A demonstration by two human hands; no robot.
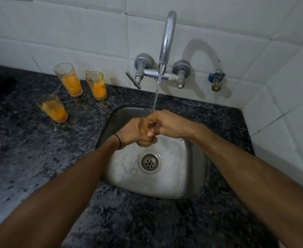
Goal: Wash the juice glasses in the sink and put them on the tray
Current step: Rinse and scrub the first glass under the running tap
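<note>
Over the steel sink (pixel 174 185) my left hand (pixel 131 133) grips a clear juice glass (pixel 143 124) around its body, under the running water from the tap (pixel 167 38). My right hand (pixel 166 125) closes on the same glass from the right, fingers at its rim and side. The hands hide most of the glass. Three dirty glasses with orange juice residue stand on the counter at the left: a tall glass at the back (pixel 69 79), a second glass beside it (pixel 96 85), and a third glass nearer me (pixel 52 108). No tray is in view.
The dark speckled granite counter (pixel 31 149) surrounds the sink. White tiled walls rise behind and at the right. The tap's lever handle (pixel 133 80) sticks out left; a small blue valve (pixel 216 80) is on the wall. The drain (pixel 149 162) lies below my hands.
</note>
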